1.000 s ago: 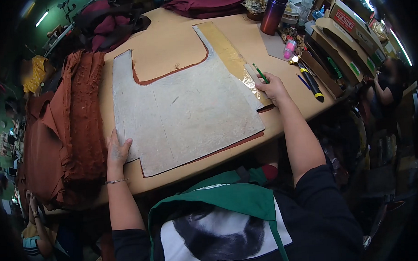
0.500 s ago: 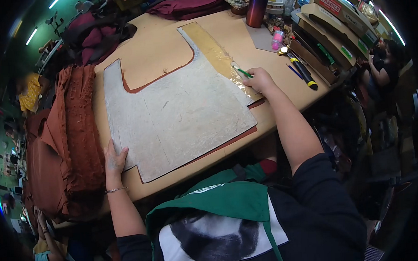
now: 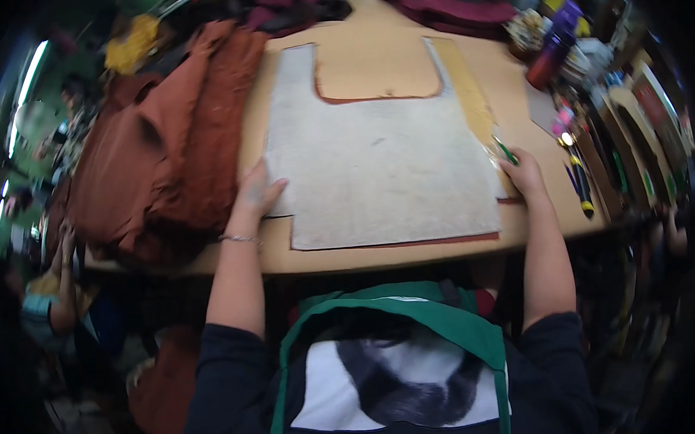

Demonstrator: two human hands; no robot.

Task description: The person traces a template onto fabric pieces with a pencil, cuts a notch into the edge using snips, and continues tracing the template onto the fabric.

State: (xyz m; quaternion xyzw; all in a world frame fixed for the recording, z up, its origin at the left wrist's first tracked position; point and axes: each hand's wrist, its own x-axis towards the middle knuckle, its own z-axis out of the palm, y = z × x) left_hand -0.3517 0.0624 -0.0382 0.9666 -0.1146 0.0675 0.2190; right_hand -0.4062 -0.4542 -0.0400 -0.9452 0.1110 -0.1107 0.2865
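Observation:
A large greyish-white template point(image 3: 384, 166) with a deep U-shaped cut-out lies flat on the table. A yellow taped strip point(image 3: 463, 79) runs along its right arm. Thin edges of reddish-brown leather point(image 3: 471, 238) show from underneath, at the bottom and around the cut-out. My left hand point(image 3: 256, 191) rests on the template's lower left edge, thumb spread from the fingers. At the right edge, my right hand point(image 3: 523, 171) grips a slim green pen point(image 3: 505, 151), its tip pointing up and left near the strip. Motion blurs the picture somewhat.
Folded reddish-brown leather point(image 3: 157, 147) is piled at the left. Dark maroon material point(image 3: 451, 13) lies at the back. To the right are a purple-red bottle point(image 3: 553, 45), a yellow-black cutter point(image 3: 581, 182) and cardboard boxes point(image 3: 635, 134). Another person point(image 3: 56, 300) sits at lower left.
The camera view has turned, so the template now appears straighter and the table has shifted in the picture. My left hand stays at the left edge; my right hand still holds the pen.

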